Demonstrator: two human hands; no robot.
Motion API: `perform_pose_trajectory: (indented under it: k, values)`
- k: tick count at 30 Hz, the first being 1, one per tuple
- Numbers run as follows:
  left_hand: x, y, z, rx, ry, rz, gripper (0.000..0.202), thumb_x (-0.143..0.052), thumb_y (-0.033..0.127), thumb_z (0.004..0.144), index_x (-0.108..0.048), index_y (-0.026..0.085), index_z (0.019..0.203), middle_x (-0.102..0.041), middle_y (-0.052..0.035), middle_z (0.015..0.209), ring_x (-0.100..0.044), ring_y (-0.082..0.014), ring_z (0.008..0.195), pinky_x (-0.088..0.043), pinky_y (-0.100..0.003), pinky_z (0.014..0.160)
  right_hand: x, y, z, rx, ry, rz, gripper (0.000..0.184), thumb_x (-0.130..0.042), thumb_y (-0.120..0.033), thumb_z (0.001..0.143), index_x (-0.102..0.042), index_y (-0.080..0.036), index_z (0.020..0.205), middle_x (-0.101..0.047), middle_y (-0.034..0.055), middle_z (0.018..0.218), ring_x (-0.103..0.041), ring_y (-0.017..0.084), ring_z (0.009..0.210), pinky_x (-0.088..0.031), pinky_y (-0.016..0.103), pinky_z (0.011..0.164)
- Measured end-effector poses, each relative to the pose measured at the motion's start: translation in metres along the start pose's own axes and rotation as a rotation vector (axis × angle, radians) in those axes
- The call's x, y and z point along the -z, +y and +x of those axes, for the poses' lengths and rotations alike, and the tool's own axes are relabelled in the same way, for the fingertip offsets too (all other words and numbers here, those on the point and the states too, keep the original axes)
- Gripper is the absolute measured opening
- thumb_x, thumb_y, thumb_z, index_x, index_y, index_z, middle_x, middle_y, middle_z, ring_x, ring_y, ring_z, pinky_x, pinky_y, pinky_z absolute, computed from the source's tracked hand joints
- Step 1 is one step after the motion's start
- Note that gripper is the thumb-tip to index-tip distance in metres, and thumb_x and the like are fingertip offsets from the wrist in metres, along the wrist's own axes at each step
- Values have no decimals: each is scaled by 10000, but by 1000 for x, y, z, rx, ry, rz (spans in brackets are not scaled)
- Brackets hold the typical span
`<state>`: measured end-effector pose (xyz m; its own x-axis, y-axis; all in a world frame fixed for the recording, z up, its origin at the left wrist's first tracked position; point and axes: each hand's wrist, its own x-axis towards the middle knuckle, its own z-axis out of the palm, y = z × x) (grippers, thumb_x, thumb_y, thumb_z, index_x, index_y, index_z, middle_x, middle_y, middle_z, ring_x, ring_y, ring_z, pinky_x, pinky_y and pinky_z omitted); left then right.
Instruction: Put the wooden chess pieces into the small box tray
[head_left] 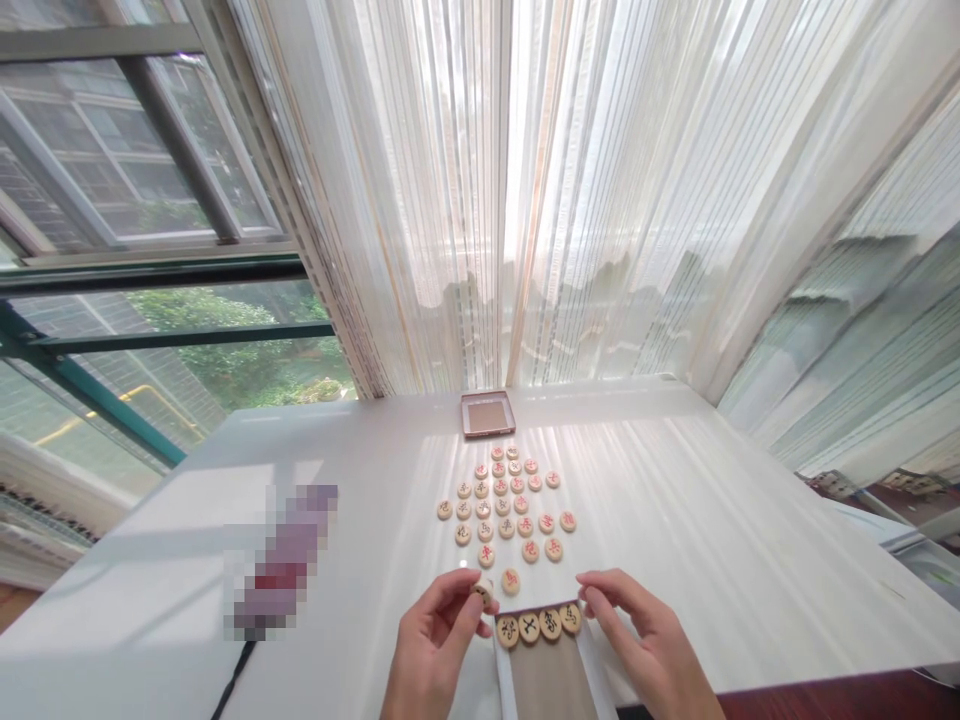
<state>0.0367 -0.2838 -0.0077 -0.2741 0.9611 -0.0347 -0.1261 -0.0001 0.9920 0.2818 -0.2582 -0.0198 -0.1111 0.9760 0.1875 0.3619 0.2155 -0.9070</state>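
Observation:
My left hand (439, 635) pinches a round wooden Chinese chess piece (484, 592) between thumb and fingers, just above the left corner of an open box. The piece is tilted and partly covered, so its character cannot be read. My right hand (637, 630) hovers by the box's right side, fingers loosely bent, with no piece visible in it. Inside the shallow box (551, 680), several black-marked pieces (529, 628) lie side by side in a row along the far edge. A red-marked piece (511, 581) rests on the table just beyond the box.
Several more red- and black-marked chess pieces (501, 507) lie spread face up on the white table (360, 600). Behind them stands a shallow box lid (488, 414). A blurred purplish object (285, 565) with a black cord lies at the left. Curtains (487, 200) hang beyond the table.

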Motion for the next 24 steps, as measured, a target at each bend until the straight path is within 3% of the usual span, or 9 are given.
perform_pose_trajectory:
  k: [4,12,16,24]
  values:
    - [0,0,0,32,31,-40,532,-850,569,717,-760,137,1014,-789,-105,891,-762,-266,803,-638,-308,615,2,16,2,-10,-1,31,274,-613,-453,988,-733,-233,1099,-772,47,962,-753,214,862,-617,238,781]
    - [-1,-14,1,51,0,-168,527,-910,456,690,-751,128,1070,-796,-124,950,-768,-256,831,-648,-311,680,-9,24,1,188,-2,-128,234,-634,-413,976,-752,-236,1076,-731,112,1129,-720,249,985,-605,263,713]
    - [10,-19,3,67,-96,-84,501,-886,444,733,-735,132,1094,-795,-117,941,-759,-243,831,-645,-327,746,-11,28,1,204,-33,-191,203,-617,-364,987,-735,-254,1109,-727,99,1123,-725,239,996,-627,276,766]
    - [13,-20,-8,-16,-119,55,404,-817,487,796,-695,183,1033,-749,-55,881,-732,-198,796,-614,-287,787,-11,26,2,230,-45,-256,166,-596,-304,985,-726,-264,1080,-729,85,1085,-729,244,993,-637,316,845]
